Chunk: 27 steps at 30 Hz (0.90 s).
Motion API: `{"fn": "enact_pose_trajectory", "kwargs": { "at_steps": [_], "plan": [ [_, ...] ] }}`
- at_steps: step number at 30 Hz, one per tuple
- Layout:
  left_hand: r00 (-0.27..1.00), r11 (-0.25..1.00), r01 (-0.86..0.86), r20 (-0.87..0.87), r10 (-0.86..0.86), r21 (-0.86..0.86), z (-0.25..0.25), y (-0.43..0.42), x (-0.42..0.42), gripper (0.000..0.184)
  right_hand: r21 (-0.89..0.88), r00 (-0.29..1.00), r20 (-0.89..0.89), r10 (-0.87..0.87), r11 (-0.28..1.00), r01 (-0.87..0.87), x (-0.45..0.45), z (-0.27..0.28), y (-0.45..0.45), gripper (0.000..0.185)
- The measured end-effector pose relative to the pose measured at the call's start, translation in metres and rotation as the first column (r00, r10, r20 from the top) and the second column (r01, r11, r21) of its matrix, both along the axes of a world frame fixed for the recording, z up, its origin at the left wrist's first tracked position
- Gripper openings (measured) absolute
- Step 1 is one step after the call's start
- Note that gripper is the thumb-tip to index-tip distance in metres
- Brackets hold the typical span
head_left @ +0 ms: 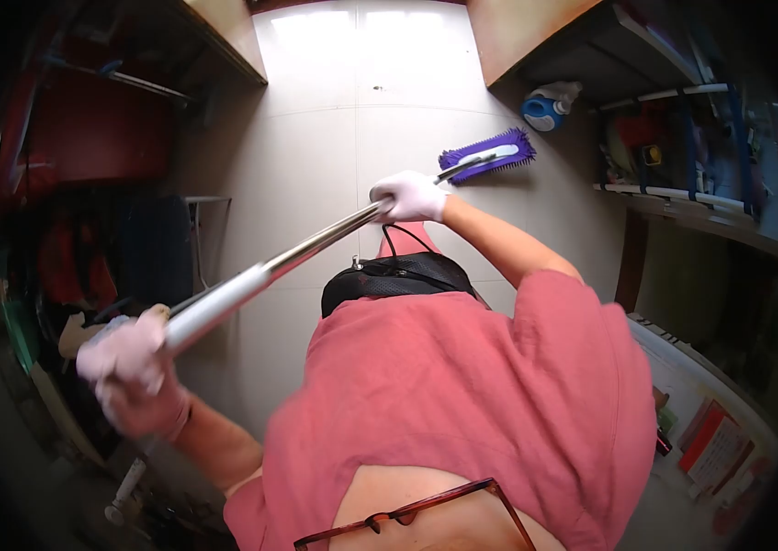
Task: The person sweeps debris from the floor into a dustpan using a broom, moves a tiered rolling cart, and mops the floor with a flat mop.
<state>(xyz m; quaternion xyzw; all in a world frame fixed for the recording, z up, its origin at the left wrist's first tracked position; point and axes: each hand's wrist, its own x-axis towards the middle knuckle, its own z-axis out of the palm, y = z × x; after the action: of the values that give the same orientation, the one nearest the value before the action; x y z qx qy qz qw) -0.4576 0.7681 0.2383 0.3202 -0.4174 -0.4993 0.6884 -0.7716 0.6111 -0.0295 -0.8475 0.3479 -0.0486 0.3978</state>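
A purple mop head point(488, 155) with a fringed edge lies on the pale tiled floor point(315, 156), ahead and to the right. Its metal and white pole point(315, 241) slants down to the lower left, across the front of my body. My right hand point(410, 196), in a white glove, is closed around the lower pole near the mop head. My left hand point(138, 372), also gloved and slightly blurred, is wrapped round the upper end at the left. A black bag point(398, 278) sits at my waist, just below my right hand.
A blue and white bottle point(543, 112) stands right of the mop head, beside a shelf rack point(674, 195). Dark red furniture point(95, 138) and a metal-legged chair point(164, 243) line the left side. Wooden panels point(527, 37) flank the bright far end. A white container point(683, 367) is at the lower right.
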Motion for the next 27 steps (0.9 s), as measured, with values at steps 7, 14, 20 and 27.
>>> {"fn": "enact_pose_trajectory", "kwargs": {
  "at_steps": [7,14,20,27],
  "plan": [
    [0.928,0.935,0.353,0.138,-0.346,-0.03,-0.04,-0.134,-0.092,0.029,-0.286,0.62,0.158,-0.769,0.565,0.774,-0.076,-0.083,-0.039,0.021],
    [0.974,0.982,-0.153,0.185,0.131,0.11,-0.023,-0.157,-0.061,0.024,-0.274,0.906,-0.028,-0.422,0.875,0.399,-0.028,-0.083,-0.102,0.019],
    [0.928,0.951,-0.302,0.245,0.279,0.062,0.03,-0.148,-0.028,0.025,-0.114,0.978,0.167,-0.126,0.983,0.146,0.066,-0.05,-0.157,0.025],
    [0.856,0.938,-0.346,0.415,0.31,0.013,0.077,-0.157,-0.032,0.026,-0.173,0.918,0.384,-0.097,0.969,0.175,0.151,-0.039,-0.196,0.019]
  ]
}}
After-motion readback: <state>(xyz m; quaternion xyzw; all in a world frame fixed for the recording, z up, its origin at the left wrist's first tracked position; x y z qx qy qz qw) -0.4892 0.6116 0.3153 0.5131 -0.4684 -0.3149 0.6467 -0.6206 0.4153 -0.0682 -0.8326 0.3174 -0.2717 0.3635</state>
